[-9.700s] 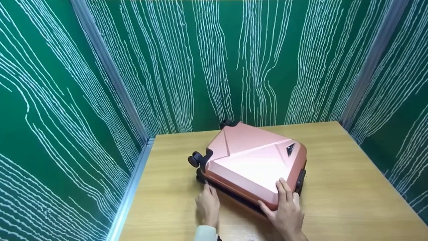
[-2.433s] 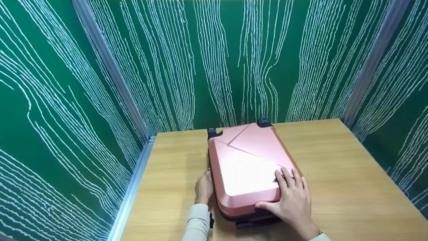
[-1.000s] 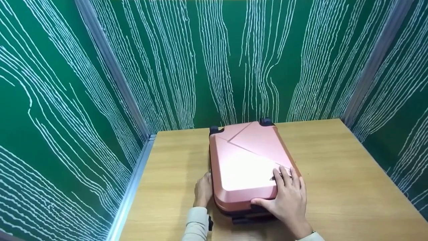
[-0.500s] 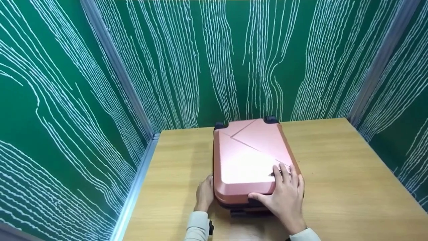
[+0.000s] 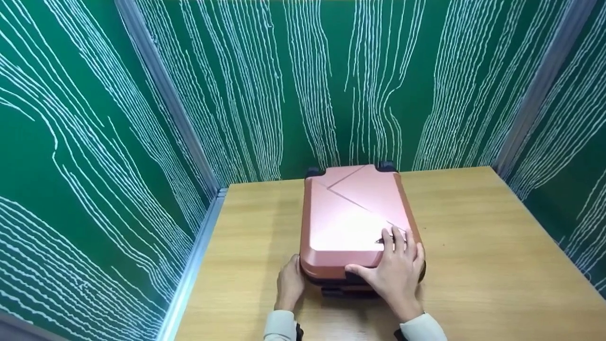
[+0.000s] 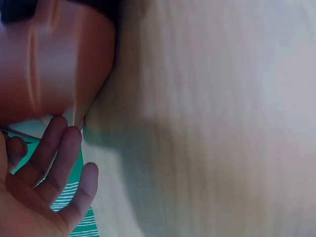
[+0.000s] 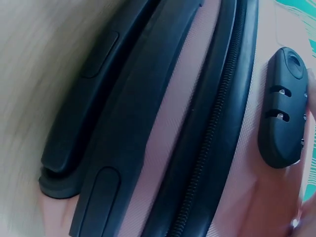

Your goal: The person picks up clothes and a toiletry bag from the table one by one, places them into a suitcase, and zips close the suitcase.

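Observation:
A pink hard-shell suitcase (image 5: 350, 213) lies flat on the wooden table, with its black wheels (image 5: 312, 172) at the far end. My left hand (image 5: 289, 284) is at its near left corner; in the left wrist view the fingers are loosely extended, with fingertips (image 6: 73, 136) right at the shell's side. My right hand (image 5: 397, 274) rests spread over the near right corner, fingers on top by a small dark badge (image 5: 378, 241), thumb over the near edge. The right wrist view shows a black combination lock (image 7: 284, 108), a black zipper (image 7: 212, 118) and a black handle (image 7: 84, 89) on the near end.
The wooden table (image 5: 236, 279) extends to both sides of the suitcase. Green walls (image 5: 236, 85) with white wavy lines enclose it at the back and sides, with grey metal posts (image 5: 165, 90) at the corners.
The suitcase has turned from lying diagonally to nearly straight, wheels away from me, and has shifted slightly farther back. My left hand has moved from near the wheels to the near left corner.

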`<act>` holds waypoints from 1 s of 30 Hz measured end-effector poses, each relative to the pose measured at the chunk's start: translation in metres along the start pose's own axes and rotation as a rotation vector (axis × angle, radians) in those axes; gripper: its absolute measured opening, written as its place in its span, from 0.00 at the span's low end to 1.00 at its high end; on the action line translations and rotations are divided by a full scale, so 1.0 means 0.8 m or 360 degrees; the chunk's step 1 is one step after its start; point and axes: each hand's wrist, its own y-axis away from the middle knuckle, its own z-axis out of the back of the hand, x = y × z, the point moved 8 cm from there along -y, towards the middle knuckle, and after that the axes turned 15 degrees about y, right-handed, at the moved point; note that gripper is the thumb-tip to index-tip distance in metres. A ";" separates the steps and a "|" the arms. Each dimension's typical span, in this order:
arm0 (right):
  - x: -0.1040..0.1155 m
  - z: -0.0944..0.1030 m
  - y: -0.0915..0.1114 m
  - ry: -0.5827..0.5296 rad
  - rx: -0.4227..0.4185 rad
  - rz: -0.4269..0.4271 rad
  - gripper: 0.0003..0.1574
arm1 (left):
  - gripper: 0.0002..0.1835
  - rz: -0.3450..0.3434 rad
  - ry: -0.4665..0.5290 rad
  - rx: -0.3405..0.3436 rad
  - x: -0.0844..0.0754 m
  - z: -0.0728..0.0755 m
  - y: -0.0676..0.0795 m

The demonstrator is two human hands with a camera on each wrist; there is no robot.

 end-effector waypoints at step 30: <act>-0.074 -0.013 -0.030 -0.0610 0.0212 -0.0096 0.28 | 0.18 0.0203 0.0079 -0.0106 0.016 -0.004 0.009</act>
